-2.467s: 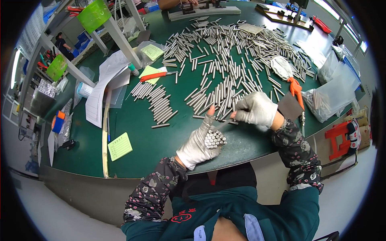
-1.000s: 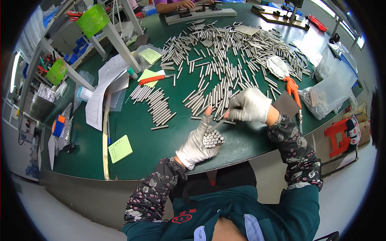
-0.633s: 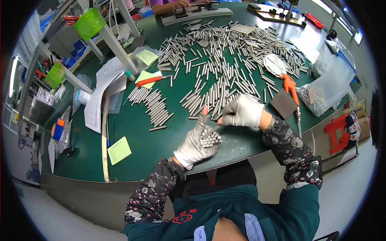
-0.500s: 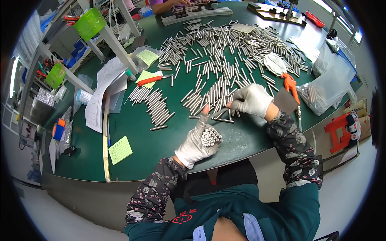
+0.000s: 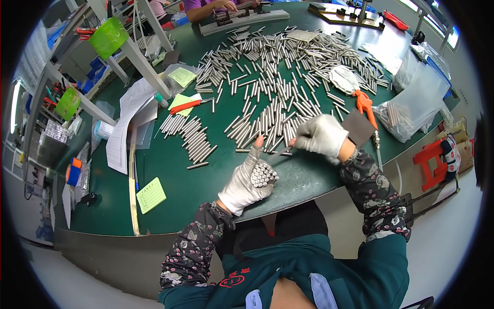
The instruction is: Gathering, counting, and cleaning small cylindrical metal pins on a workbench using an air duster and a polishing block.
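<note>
My left hand, in a white glove with the thumb tip bare, is wrapped round a tight bundle of metal pins, whose round ends face up. Just right of it and slightly farther away, my gloved right hand is closed in a pinch on a thin dark strip. The strip slants down toward the left thumb; whether it touches the bundle, I cannot tell. Beyond both hands lie many loose metal pins, spread across the green table. A neater group of pins lies to the left.
An orange air gun, a dark square sheet and a plastic bag of pins are on the right. Leftward are an orange cutter knife, papers and a yellow-green card. Another person's hands work at the far edge.
The dark strip shows narrower and more edge-on than before, and my right fingers have tilted slightly. The whole view has shifted a little. My left hand still grips the bundle.
</note>
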{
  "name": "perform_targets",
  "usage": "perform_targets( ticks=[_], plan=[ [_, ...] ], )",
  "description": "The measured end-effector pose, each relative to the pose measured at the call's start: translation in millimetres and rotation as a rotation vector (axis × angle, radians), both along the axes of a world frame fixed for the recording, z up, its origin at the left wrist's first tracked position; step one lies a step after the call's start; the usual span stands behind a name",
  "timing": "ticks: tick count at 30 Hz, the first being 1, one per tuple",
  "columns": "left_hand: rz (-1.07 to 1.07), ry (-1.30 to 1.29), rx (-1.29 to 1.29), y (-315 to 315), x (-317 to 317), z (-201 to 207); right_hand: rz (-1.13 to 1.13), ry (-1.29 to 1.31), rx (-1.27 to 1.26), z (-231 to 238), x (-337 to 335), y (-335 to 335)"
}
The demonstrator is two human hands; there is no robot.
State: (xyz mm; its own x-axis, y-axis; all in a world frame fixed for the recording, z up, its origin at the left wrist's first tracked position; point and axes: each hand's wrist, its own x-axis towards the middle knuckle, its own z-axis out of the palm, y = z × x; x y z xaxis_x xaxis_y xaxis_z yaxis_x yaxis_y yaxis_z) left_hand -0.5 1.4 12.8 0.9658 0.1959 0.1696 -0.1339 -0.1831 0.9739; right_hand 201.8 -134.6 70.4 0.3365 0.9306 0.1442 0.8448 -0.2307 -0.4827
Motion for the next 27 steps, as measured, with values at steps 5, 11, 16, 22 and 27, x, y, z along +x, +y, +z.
perform_targets(
  ticks=[5, 11, 16, 22, 27],
  plan=[
    [0.032, 0.025, 0.051, 0.0, -2.4, 1.7, 0.203, 0.106, 0.030, -4.8, -17.6, -3.7],
    [0.011, -0.022, 0.039, 0.3, 0.4, -1.9, 0.078, 0.101, 0.072, -7.3, -8.2, -7.2],
    [0.002, -0.001, -0.001, 1.2, 0.3, -4.4, -0.115, 0.065, 0.083, -0.5, 3.0, -10.6],
    [0.019, -0.008, -0.014, 1.5, 0.6, -3.9, 0.086, 0.130, 0.032, -5.9, -6.8, -15.6],
    [0.019, -0.015, 0.035, 0.8, 0.0, -5.4, -0.027, 0.084, 0.076, -12.9, -11.5, -28.9]
  ],
)
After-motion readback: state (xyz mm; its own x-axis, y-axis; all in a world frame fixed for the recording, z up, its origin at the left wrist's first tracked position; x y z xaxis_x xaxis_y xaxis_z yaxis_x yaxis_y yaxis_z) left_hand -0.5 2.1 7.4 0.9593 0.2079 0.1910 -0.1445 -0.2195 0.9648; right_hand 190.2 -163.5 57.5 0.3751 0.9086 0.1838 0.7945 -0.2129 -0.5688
